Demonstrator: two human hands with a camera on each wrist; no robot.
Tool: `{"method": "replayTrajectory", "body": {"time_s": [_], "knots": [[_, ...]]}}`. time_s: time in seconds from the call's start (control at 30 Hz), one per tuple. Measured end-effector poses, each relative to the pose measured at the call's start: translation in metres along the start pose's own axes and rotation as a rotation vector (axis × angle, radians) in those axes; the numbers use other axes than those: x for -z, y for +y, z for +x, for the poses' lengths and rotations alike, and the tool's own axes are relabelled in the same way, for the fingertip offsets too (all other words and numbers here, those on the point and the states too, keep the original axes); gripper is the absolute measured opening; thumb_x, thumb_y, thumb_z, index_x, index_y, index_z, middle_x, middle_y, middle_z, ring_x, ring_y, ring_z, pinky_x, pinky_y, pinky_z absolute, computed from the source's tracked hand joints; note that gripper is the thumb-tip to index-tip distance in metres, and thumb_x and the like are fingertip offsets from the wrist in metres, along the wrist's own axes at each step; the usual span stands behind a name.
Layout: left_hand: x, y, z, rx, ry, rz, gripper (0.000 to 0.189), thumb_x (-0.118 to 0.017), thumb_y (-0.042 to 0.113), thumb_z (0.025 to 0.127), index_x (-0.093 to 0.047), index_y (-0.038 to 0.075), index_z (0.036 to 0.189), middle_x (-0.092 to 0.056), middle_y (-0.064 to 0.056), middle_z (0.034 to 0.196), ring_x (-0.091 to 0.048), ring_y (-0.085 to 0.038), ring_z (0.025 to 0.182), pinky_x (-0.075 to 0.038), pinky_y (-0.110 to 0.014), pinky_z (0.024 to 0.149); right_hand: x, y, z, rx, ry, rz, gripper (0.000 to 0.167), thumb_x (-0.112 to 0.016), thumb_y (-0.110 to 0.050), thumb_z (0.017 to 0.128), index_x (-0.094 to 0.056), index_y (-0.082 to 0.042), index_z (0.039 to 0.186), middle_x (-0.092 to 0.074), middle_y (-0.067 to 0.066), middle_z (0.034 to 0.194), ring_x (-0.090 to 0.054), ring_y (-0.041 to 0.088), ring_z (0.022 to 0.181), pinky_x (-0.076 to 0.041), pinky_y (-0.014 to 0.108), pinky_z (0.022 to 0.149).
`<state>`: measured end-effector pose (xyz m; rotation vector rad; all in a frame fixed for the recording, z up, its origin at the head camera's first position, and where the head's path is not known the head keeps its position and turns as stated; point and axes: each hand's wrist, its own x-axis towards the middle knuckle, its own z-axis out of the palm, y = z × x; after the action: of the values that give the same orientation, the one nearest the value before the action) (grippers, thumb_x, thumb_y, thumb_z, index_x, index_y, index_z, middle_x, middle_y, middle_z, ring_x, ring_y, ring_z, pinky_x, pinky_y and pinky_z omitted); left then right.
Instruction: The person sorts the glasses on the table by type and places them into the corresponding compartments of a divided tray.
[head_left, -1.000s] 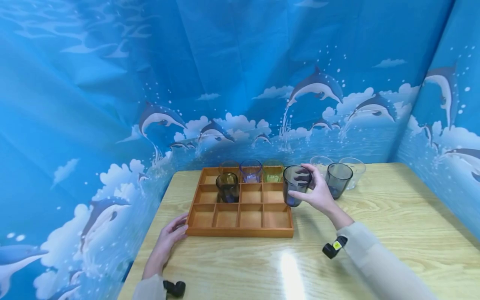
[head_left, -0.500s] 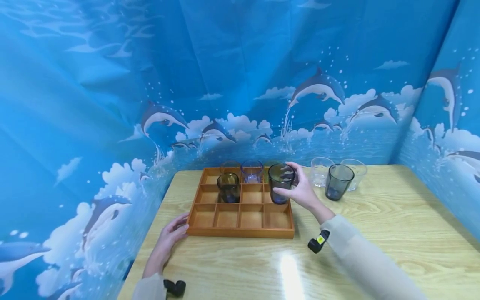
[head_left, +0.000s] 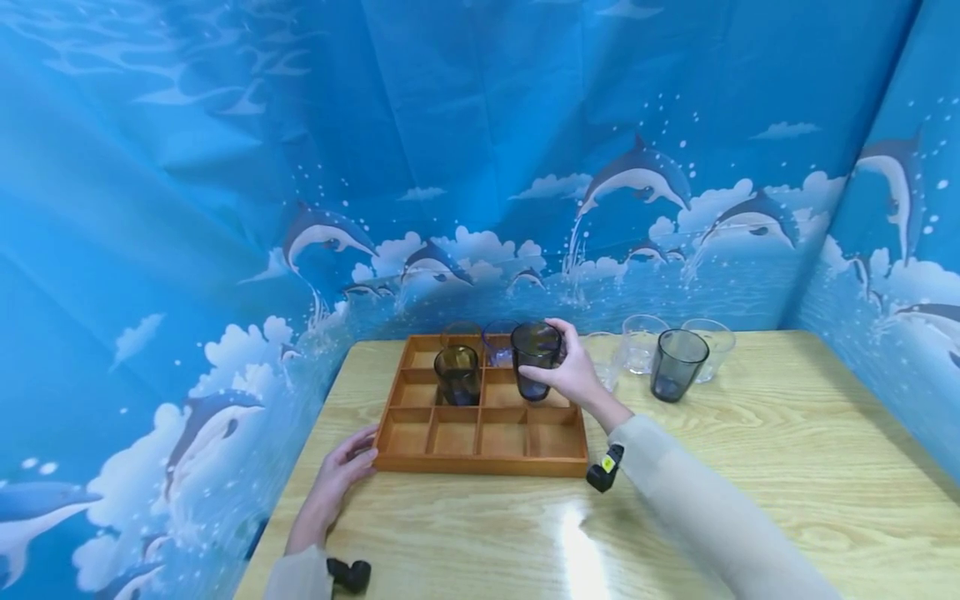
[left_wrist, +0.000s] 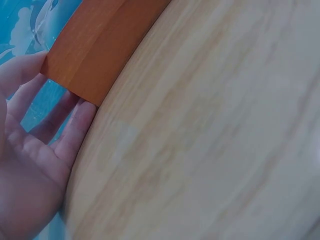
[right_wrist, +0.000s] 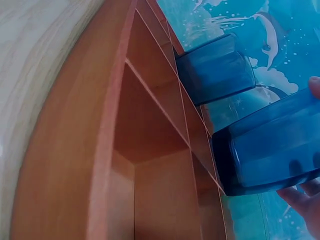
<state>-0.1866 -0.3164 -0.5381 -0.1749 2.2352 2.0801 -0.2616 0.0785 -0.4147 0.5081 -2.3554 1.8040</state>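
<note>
My right hand [head_left: 566, 371] grips a dark grey drinking glass [head_left: 534, 387], thumb on the near side, and holds it upright over the third column of a wooden compartment tray [head_left: 480, 465]. In the right wrist view this glass [right_wrist: 275, 145] looks blue, its base just over the dividers. A dark amber glass [head_left: 457, 379] stands in the middle row, second compartment. In the back row are a pale amber glass [head_left: 459, 333] and a purple-blue glass [head_left: 498, 354]. My left hand [head_left: 337, 479] holds the tray's near left corner, thumb and fingertips against the wood [left_wrist: 95, 50].
To the right of the tray stand another grey glass [head_left: 677, 367] and several clear glasses [head_left: 641, 354] close together. The pale wooden table [head_left: 787, 433] ends at the left edge near my left hand. A blue dolphin-print curtain [head_left: 480, 167] hangs behind.
My right hand has carried the grey glass leftward from the tray's right edge to over its third column, covering the green glass behind. A clear glass beside the tray has come into view. My left hand stays put.
</note>
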Motion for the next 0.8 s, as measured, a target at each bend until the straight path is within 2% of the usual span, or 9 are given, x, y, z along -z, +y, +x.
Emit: {"method": "replayTrajectory", "body": {"time_s": [0.17, 0.37, 0.43, 0.53, 0.7, 0.8], "knots": [[0.001, 0.001, 0.000, 0.026, 0.000, 0.000, 0.051, -0.063, 0.023, 0.089, -0.046, 0.013, 0.137, -0.042, -0.012, 0.135, -0.043, -0.023, 0.116, -0.049, -0.037, 0.088, -0.010, -0.003, 0.007, -0.003, 0.000, -0.002, 0.081, -0.078, -0.015, 0.075, -0.029, -0.003, 0.139, -0.039, 0.024, 0.130, -0.047, 0.039, 0.112, -0.045, 0.050, 0.089], [0.001, 0.001, 0.000, 0.011, -0.005, 0.001, 0.051, -0.062, 0.021, 0.090, -0.046, 0.012, 0.137, -0.042, -0.012, 0.135, -0.044, -0.022, 0.115, -0.049, -0.037, 0.087, -0.021, -0.003, 0.016, -0.047, -0.038, 0.038, 0.081, -0.077, -0.017, 0.076, -0.028, -0.010, 0.140, -0.034, 0.020, 0.135, -0.043, 0.035, 0.118, -0.042, 0.050, 0.093], [0.001, 0.000, 0.000, 0.005, -0.006, -0.002, 0.050, -0.062, 0.021, 0.090, -0.046, 0.013, 0.137, -0.042, -0.012, 0.135, -0.046, -0.019, 0.114, -0.049, -0.036, 0.086, -0.026, 0.007, 0.021, -0.045, -0.027, 0.030, 0.081, -0.078, -0.023, 0.076, -0.029, -0.014, 0.140, -0.035, 0.016, 0.136, -0.042, 0.032, 0.120, -0.042, 0.049, 0.094], [0.001, 0.000, 0.000, 0.001, -0.011, -0.001, 0.050, -0.062, 0.022, 0.090, -0.046, 0.013, 0.137, -0.042, -0.012, 0.135, -0.047, -0.018, 0.113, -0.049, -0.035, 0.086, -0.031, 0.017, 0.027, -0.037, -0.010, 0.027, 0.083, -0.079, -0.026, 0.074, -0.030, -0.014, 0.140, -0.035, 0.013, 0.137, -0.039, 0.029, 0.123, -0.040, 0.049, 0.096], [0.000, 0.001, 0.000, 0.018, 0.001, 0.003, 0.050, -0.062, 0.020, 0.090, -0.047, 0.013, 0.137, -0.042, -0.012, 0.135, -0.043, -0.024, 0.117, -0.049, -0.037, 0.087, -0.041, 0.038, 0.034, -0.033, -0.001, 0.022, 0.087, -0.081, -0.033, 0.070, -0.031, -0.016, 0.139, -0.038, 0.007, 0.134, -0.043, 0.025, 0.119, -0.043, 0.047, 0.094], [-0.001, 0.001, -0.001, 0.026, 0.007, 0.006, 0.051, -0.062, 0.021, 0.090, -0.047, 0.013, 0.137, -0.042, -0.012, 0.136, -0.042, -0.026, 0.119, -0.049, -0.038, 0.088, -0.045, 0.041, 0.035, -0.051, -0.006, 0.006, 0.086, -0.081, -0.035, 0.070, -0.032, -0.019, 0.138, -0.040, 0.006, 0.131, -0.046, 0.025, 0.115, -0.045, 0.046, 0.092]]}}
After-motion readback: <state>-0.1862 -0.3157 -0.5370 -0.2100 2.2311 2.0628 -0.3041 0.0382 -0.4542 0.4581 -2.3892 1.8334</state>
